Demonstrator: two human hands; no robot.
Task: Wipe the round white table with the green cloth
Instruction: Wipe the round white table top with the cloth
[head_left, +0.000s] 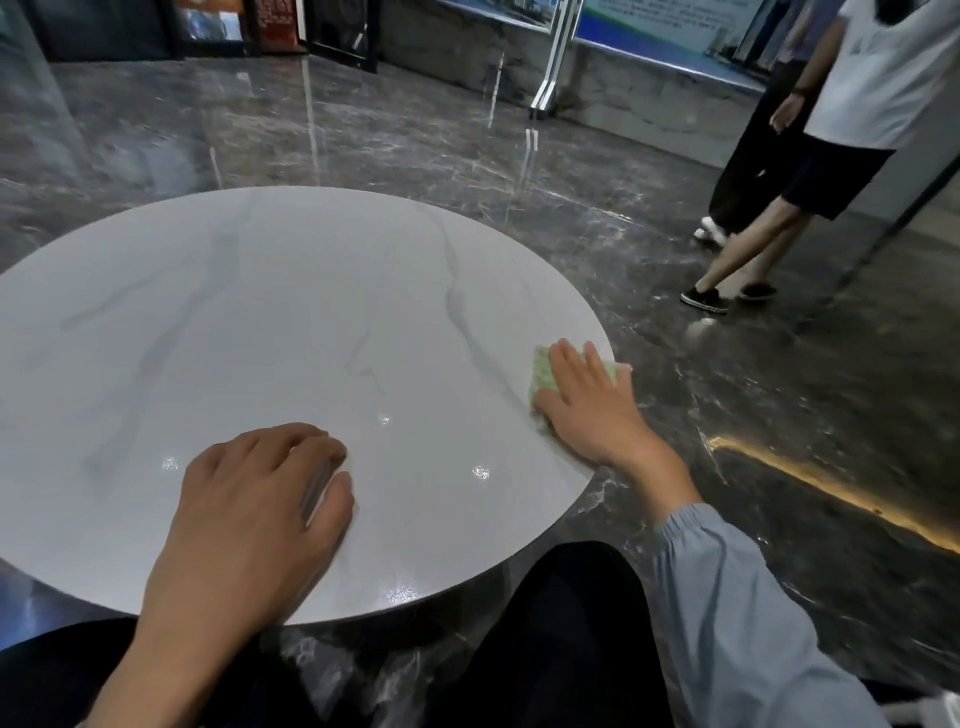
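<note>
Apparently mid-wipe: right hand (584, 402), fingers flat, presses the green cloth (541, 376) at the right rim of the round white table (311, 312); left hand (260, 499) rests loosely curled, empty; the wiped share is unclear.

No legible wording anywhere. On the red panel (274, 21) against the far wall at upper left, rows of pale characters, too blurred to read. On the blue-and-white display board (670, 23) at upper right, several lines of small print near the top edge, smeared past reading. On the white T-shirt (883, 78) of the bystander at the right edge, a small grey chest print, too small to tell letters from picture. No numbers, brands or labels to make out.
</note>
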